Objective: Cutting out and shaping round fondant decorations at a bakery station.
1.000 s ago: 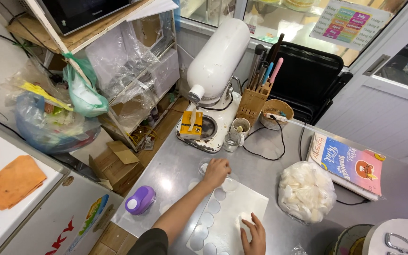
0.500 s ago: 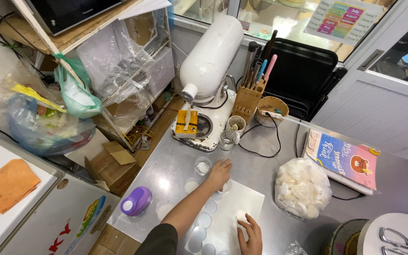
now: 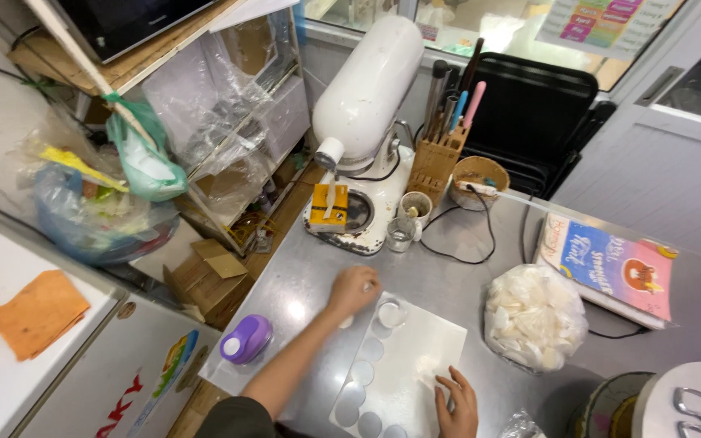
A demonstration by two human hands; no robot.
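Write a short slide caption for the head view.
Left hand at white sheet's edge, right hand pressing it, stand mixer behind.

**What the view leaves unclear**

The left hand (image 3: 354,289) is curled over something small and pale; what it grips is covered by the fingers. Below it, the white sheet (image 3: 415,365) runs off the bottom edge, cutting its lowest round discs (image 3: 364,372). The right hand (image 3: 458,404) lies flat on that sheet, wrist cropped away. Far right, a metal pot (image 3: 610,405) is cropped.
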